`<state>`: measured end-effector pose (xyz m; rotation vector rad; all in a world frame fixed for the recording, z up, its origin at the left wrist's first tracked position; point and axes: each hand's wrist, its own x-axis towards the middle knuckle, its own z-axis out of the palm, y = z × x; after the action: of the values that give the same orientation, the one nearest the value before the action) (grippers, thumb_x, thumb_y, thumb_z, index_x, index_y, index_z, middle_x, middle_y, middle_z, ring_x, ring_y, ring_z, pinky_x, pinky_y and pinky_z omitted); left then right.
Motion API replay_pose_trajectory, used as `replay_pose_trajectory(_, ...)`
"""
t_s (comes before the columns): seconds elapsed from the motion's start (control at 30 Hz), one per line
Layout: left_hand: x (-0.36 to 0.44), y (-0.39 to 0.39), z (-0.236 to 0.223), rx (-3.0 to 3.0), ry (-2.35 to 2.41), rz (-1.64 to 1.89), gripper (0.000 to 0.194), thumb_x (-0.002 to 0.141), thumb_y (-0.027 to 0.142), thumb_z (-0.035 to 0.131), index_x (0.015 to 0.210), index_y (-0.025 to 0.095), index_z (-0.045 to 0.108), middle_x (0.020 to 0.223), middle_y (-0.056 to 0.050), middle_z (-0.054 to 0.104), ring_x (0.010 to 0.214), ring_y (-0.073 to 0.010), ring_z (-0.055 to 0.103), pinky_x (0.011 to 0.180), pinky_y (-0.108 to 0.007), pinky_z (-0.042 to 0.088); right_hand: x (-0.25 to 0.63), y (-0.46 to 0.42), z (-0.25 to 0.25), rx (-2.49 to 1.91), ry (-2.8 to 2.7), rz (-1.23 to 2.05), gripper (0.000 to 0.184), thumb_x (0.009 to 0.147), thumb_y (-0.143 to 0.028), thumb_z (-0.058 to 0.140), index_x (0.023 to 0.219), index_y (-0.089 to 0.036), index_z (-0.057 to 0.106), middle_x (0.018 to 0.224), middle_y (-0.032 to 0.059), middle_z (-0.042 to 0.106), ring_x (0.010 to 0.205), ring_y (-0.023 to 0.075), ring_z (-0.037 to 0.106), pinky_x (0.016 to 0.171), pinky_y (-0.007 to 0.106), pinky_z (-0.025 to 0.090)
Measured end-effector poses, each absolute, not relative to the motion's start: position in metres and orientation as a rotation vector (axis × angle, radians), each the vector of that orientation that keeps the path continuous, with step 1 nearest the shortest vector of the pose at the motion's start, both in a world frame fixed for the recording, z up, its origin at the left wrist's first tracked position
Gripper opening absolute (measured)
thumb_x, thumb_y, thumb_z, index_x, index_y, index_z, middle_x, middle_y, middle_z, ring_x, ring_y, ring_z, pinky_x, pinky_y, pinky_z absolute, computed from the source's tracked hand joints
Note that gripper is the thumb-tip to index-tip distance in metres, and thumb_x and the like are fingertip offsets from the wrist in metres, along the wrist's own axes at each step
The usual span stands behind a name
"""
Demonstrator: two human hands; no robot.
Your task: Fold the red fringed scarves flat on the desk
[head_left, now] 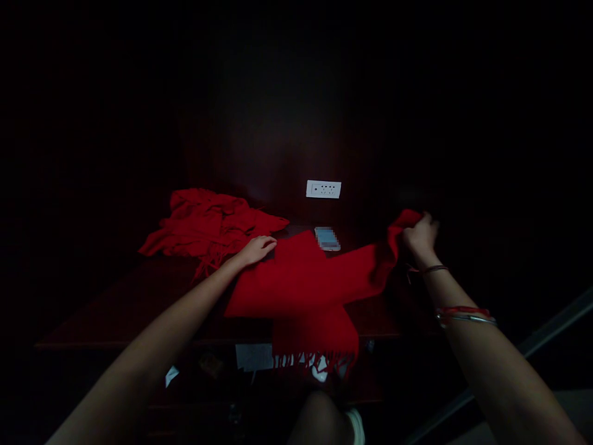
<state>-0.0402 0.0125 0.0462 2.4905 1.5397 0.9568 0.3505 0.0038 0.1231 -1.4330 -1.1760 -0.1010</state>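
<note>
Through the head camera I take the white wall socket (pixel 323 189) as my landmark, since most of the scene is very dark. Below it and toward me, the red scarf (pixel 296 281) lies crossed over itself on the counter (pixel 115 312), its fringed end hanging past the front edge.

Down and to the right of the socket, I have the right hand (pixel 419 236) closed on one end of the scarf, lifting that end clear of the counter; the hand is slightly blurred. Down and to the left of it, the left hand (pixel 260 250) rests at the scarf's edge, fingers close together; I cannot tell whether they pinch the cloth.

Further left of the socket sits a crumpled red cloth heap (pixel 204 222). Just under the socket lies a flat bluish rectangle (pixel 327 238), its face pixelated. Well below the socket, beneath the counter, I see a pale sheet (pixel 254 356).
</note>
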Motion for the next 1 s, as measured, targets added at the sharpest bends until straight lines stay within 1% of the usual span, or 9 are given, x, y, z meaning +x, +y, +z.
replay_pose_trajectory(0.07, -0.04, 0.017, 0.04, 2.569, 1.476, 0.798, 0.035, 0.078, 0.036, 0.033, 0.093, 0.016, 0.057, 0.1, -0.006, 0.058, 0.095, -0.0163, 0.049, 0.086, -0.026, 0.033, 0.33, 0.002, 0.109, -1.526, -1.392, -0.369, 0.054, 0.06, -0.012, 0.05, 0.113, -0.011, 0.04, 0.123, 0.0191, 0.03, 0.113, 0.0322, 0.027, 0.088, 0.048, 0.025)
replay_pose_trajectory(0.1, -0.039, 0.019, 0.037, 2.596, 1.422, 0.735, 0.036, 0.079, 0.036, 0.032, 0.094, 0.015, 0.057, 0.102, -0.006, 0.057, 0.097, -0.016, 0.048, 0.087, -0.025, 0.032, 0.315, 0.001, 0.102, -1.46, -1.602, -0.438, 0.052, 0.063, -0.013, 0.049, 0.114, -0.012, 0.039, 0.126, 0.0164, 0.028, 0.115, 0.03, 0.024, 0.09, 0.044, 0.024)
replay_pose_trajectory(0.2, -0.036, 0.022, 0.03, 2.581, 1.29, 0.588, 0.04, 0.079, 0.039, 0.031, 0.1, 0.014, 0.055, 0.108, -0.005, 0.054, 0.1, -0.0147, 0.047, 0.089, -0.023, 0.031, 0.267, 0.002, 0.08, -1.242, -2.371, -0.181, 0.031, 0.076, -0.02, 0.039, 0.104, -0.015, 0.05, 0.11, 0.011, 0.048, 0.103, 0.0188, 0.042, 0.088, 0.029, 0.031)
replay_pose_trajectory(0.33, -0.039, 0.022, 0.022, 2.415, 1.324, 0.625, 0.047, 0.081, 0.044, 0.024, 0.101, 0.015, 0.056, 0.107, -0.004, 0.055, 0.099, -0.0148, 0.048, 0.089, -0.023, 0.031, 0.225, 0.01, 0.054, -1.143, -2.738, 0.166, 0.034, 0.075, -0.036, 0.044, 0.1, -0.014, 0.053, 0.1, 0.0098, 0.055, 0.089, 0.0171, 0.051, 0.076, 0.025, 0.037)
replay_pose_trajectory(0.43, -0.046, 0.021, 0.022, 2.316, 1.292, 0.717, 0.051, 0.082, 0.046, 0.021, 0.098, 0.015, 0.057, 0.105, -0.004, 0.056, 0.098, -0.015, 0.048, 0.089, -0.024, 0.031, 0.22, 0.018, 0.049, -1.235, -2.742, 0.264, 0.023, 0.071, -0.031, 0.049, 0.085, -0.013, 0.057, 0.084, 0.0075, 0.058, 0.075, 0.0152, 0.051, 0.067, 0.024, 0.037)
replay_pose_trajectory(0.53, -0.054, 0.02, 0.026, 2.276, 1.183, 0.731, 0.048, 0.081, 0.047, 0.027, 0.099, 0.014, 0.057, 0.102, -0.004, 0.058, 0.095, -0.0145, 0.05, 0.085, -0.023, 0.034, 0.232, 0.021, 0.06, -1.155, -2.683, 0.597, 0.017, 0.071, -0.028, 0.048, 0.067, -0.014, 0.055, 0.065, 0.0011, 0.055, 0.06, 0.0106, 0.047, 0.057, 0.022, 0.035)
replay_pose_trajectory(0.7, -0.059, 0.02, 0.027, 2.307, 1.205, 0.711, 0.042, 0.074, 0.046, 0.043, 0.1, 0.016, 0.057, 0.103, -0.003, 0.058, 0.094, -0.0161, 0.051, 0.083, -0.023, 0.035, 0.272, 0.022, 0.081, -0.972, -1.97, 1.156, 0.021, 0.065, -0.035, 0.055, 0.072, -0.016, 0.052, 0.067, -0.003, 0.053, 0.059, 0.009, 0.048, 0.056, 0.021, 0.035)
replay_pose_trajectory(0.9, -0.052, 0.024, 0.023, 2.347, 1.216, 0.787, 0.034, 0.071, 0.037, 0.05, 0.094, 0.013, 0.058, 0.089, -0.004, 0.061, 0.08, -0.0155, 0.054, 0.073, -0.024, 0.039, 0.309, 0.035, 0.073, -0.931, -1.368, 1.124, 0.02, 0.056, -0.032, 0.063, 0.069, -0.02, 0.054, 0.065, -0.0038, 0.055, 0.057, 0.0092, 0.05, 0.054, 0.021, 0.038)
replay_pose_trajectory(1.0, -0.043, 0.024, 0.021, 2.358, 1.183, 0.887, 0.027, 0.073, 0.034, 0.048, 0.087, 0.013, 0.058, 0.087, -0.005, 0.059, 0.082, -0.015, 0.052, 0.076, -0.025, 0.038, 0.321, 0.039, 0.071, -1.003, -1.295, 1.095, 0.018, 0.055, -0.033, 0.064, 0.065, -0.021, 0.054, 0.06, -0.0045, 0.054, 0.054, 0.0097, 0.051, 0.053, 0.022, 0.039)
